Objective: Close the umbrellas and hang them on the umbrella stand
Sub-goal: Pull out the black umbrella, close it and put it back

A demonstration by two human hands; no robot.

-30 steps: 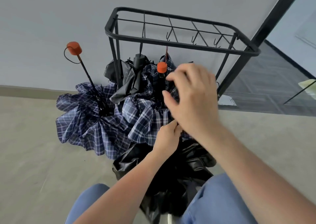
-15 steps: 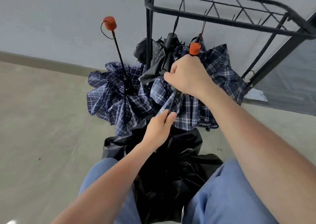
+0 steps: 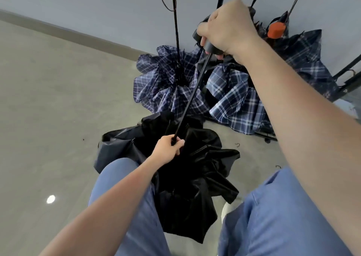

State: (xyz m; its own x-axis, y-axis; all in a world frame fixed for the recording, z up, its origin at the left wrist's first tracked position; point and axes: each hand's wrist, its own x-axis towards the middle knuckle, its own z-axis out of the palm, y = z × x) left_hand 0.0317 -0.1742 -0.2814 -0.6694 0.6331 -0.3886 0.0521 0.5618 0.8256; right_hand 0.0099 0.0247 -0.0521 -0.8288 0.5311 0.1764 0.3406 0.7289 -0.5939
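A black umbrella [image 3: 195,173] lies collapsed between my knees, its shaft stretched out up and to the right. My right hand [image 3: 228,28] is shut on its dark handle at the top. My left hand [image 3: 169,147] grips the shaft low down, at the canopy. A blue plaid umbrella [image 3: 168,83] stands on the floor beyond, its orange-knobbed shaft pointing up. Another plaid umbrella [image 3: 254,91] with an orange handle hangs from the black umbrella stand [image 3: 343,75] at the upper right, beside a dark one that my right hand partly hides.
A grey wall and baseboard run behind the umbrellas. Open concrete floor spreads to the left. Two small loose hooks [image 3: 237,144] lie on the floor to the right of the black canopy. My blue-trousered knees [image 3: 283,212] fill the lower frame.
My right hand has pulled the black umbrella's handle up and away, extending the shaft. My left hand stays at the canopy. The view has shifted down and left, so the stand is mostly cut off.
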